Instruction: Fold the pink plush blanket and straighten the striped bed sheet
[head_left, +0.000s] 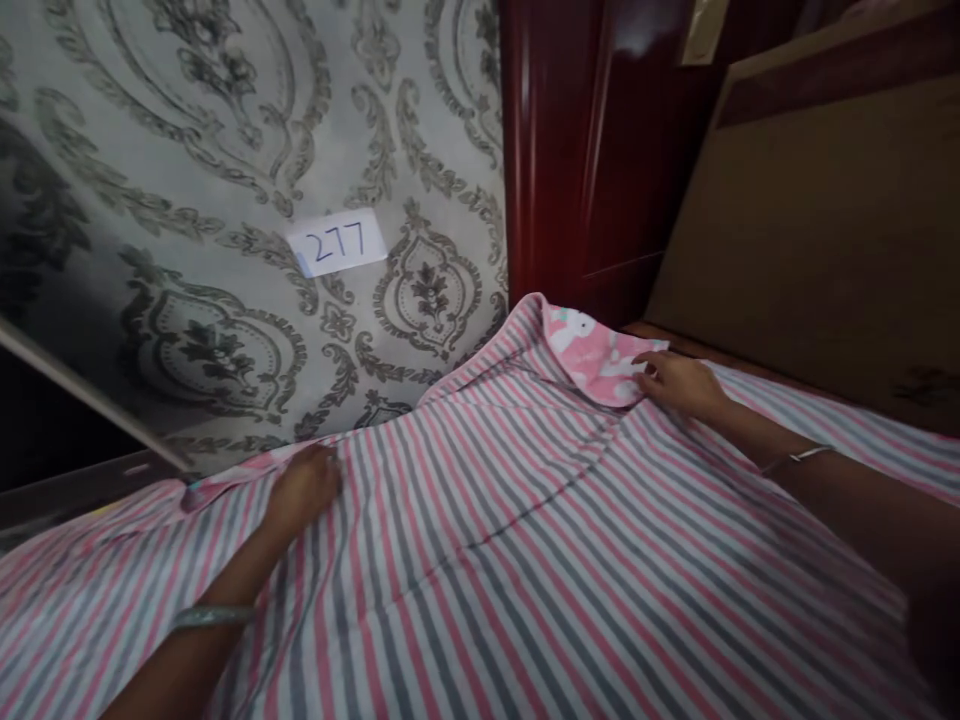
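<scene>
A blanket (480, 560) with pink, grey and white stripes spreads across the lower view. Its far right corner is turned back, showing a pink underside (596, 355) with white animal shapes. My right hand (679, 385) is closed at that turned-back corner, with the thumb and fingers on the cloth's edge. Toward the left, my left hand (304, 490) lies closed on the striped side near the far edge. Its fingers are curled into the cloth, and the fingertips are partly hidden. Creases run through the fabric between the two hands.
Patterned grey wallpaper (225, 330) rises behind the blanket, with a paper label (337, 243) reading 277. A dark red door (555, 150) stands to its right. A large cardboard box (825, 220) leans at the right. A dark panel with a pale edge (90, 395) is at the left.
</scene>
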